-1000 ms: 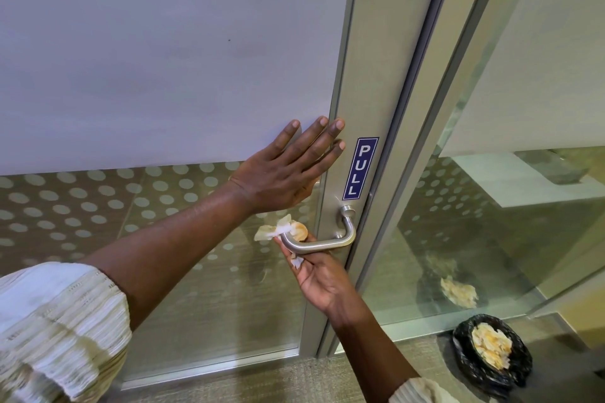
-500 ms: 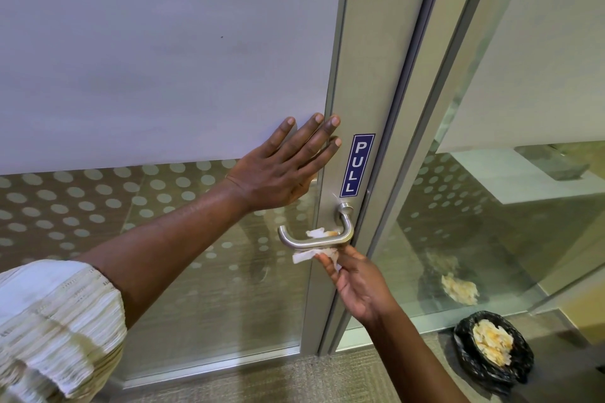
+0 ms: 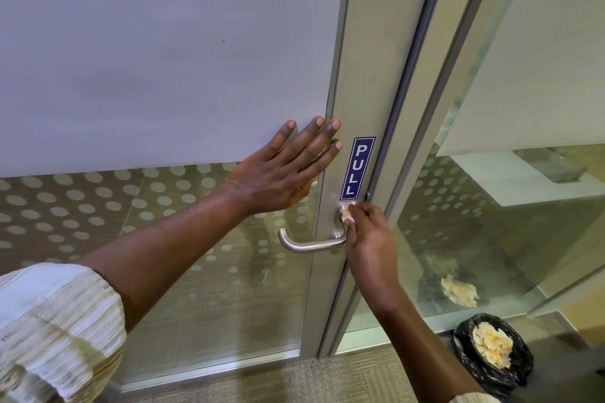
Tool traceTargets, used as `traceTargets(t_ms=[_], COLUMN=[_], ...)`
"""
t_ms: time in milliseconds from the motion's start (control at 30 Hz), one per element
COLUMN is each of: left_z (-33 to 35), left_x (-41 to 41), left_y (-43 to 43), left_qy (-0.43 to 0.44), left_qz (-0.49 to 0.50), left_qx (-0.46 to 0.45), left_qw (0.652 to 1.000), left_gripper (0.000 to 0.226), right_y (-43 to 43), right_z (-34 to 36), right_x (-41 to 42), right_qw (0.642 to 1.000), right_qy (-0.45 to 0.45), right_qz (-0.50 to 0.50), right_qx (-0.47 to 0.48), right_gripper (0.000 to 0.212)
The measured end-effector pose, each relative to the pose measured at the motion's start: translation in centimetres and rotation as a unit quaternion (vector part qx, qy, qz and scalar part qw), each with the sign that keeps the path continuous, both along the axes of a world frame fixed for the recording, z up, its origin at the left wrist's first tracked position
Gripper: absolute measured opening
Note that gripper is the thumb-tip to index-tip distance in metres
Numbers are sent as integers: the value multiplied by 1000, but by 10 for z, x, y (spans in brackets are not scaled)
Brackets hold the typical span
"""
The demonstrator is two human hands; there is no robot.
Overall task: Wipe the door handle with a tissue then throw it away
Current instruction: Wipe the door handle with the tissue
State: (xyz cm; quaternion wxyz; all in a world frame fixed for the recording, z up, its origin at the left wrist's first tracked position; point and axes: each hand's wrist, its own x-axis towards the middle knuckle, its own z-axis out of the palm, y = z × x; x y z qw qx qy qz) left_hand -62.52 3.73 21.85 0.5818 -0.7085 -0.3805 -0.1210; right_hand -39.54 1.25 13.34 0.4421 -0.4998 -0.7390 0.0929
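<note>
Down right of the door handle (image 3: pixel 311 244), a black-lined bin (image 3: pixel 491 366) holds crumpled tissues. Right hand (image 3: pixel 370 239) pinches a mostly hidden tissue (image 3: pixel 346 214) against the handle's base; left hand (image 3: pixel 281 170) lies flat, fingers spread.

Materials and finishes at the door

We note a door handle (image 3: pixel 311 244) of brushed metal with a smooth satin sheen; the door frame (image 3: pixel 376 75) is matt silver metal, and the door glass (image 3: pixel 196 288) is glossy, carrying a matt frosted band and dots. The PULL label (image 3: pixel 357 168) looks like smooth blue plastic film. The tissue (image 3: pixel 346 215) in the right hand (image 3: pixel 370 249) is soft crumpled paper. The sleeve (image 3: pixel 49 330) is ribbed woven cloth. The bin liner (image 3: pixel 465 337) is glossy, wrinkled black plastic, and the floor (image 3: pixel 294 379) looks like rough matt carpet.
</note>
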Motion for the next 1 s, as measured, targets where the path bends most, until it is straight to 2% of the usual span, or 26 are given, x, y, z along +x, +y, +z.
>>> traceTargets(t_ms=[33, 133, 233, 300, 367, 400, 433, 500, 600, 667, 700, 767, 900, 967, 1000], left_z=[0, 0, 0, 0, -1, 0, 0, 1, 0, 0, 1, 1, 0, 0, 0], left_x=[0, 0, -1, -1, 0, 0, 0, 0, 0, 0, 0, 1, 1, 1, 1], left_y=[0, 0, 0, 0, -1, 0, 0, -1, -1, -1, 0, 0, 0, 0, 0], left_qy=[1, 4, 4, 3, 1, 1, 1, 2, 1, 1, 0, -1, -5, -3, -4], left_qz=[-1, -1, 0, -1, -2, -2, -3, -2, -6, -6, -7, -8, -11, -10, -10], left_qx=[0, 1, -3, -1, -1, -2, -3, -2, 0, 4, 9, 14, 5, 2, 0], left_qw=[1000, 1000, 1000, 1000, 1000, 1000, 1000, 1000, 1000, 1000, 1000, 1000, 1000, 1000, 1000], left_gripper=[71, 71, 70, 69, 69, 69, 69, 69, 68, 69, 70, 71, 72, 71, 71], right_y=[-1, 4, 11, 11, 5, 1, -1, 1, -1, 0, 1, 1, 0, 1, 3], right_z=[0, -1, 0, -8, -21, -27, -31, -34, -32, -29, -27, -22, -20, -21, -21], right_x=[-2, 2, 19, 25, 21, 15, 10, 1, -9, -12, -15, -23, -41, -43, -41], right_qw=[999, 996, 988, 994, 991, 969, 929, 825, 662, 572, 544, 507, 424, 408, 417], right_qy=[-35, -61, -116, -48, 105, 204, 306, 472, 635, 708, 728, 747, 794, 806, 800], right_qz=[11, 48, 92, 89, 62, 55, 61, 64, 46, 34, 41, 58, 51, 47, 41], right_qx=[-1, -44, 47, 42, -53, -129, -202, -306, -395, -412, -415, -427, -432, -427, -429], right_gripper=[30, 35, 38, 38, 35, 33, 32, 30, 20, 18, 19, 26, 15, 15, 14])
